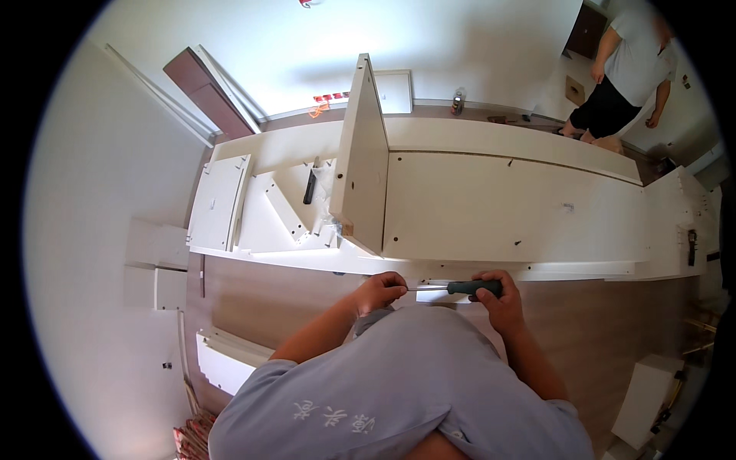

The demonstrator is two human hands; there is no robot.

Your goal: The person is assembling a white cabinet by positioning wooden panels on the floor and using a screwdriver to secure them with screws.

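Observation:
My right hand point(502, 303) is wrapped round the dark handle of a screwdriver point(463, 287), held level with its thin shaft pointing left. At the shaft's tip my left hand point(376, 293) is closed in a pinch; anything small between its fingers is hidden. Both hands are close to my body, just before the near edge of a long white furniture panel point(460, 207) lying flat. From that panel rises an upright white board point(364, 153), ahead and left of my hands. Small dark fittings stick up from the flat panel.
On the left lie smaller white boards point(218, 199), a narrow strip point(285, 208) and a black-handled tool point(310, 186). Brown boards point(211, 92) lean on the wall. A bottle point(458, 102) stands by the far wall. Another person point(625, 69) stands at the far right.

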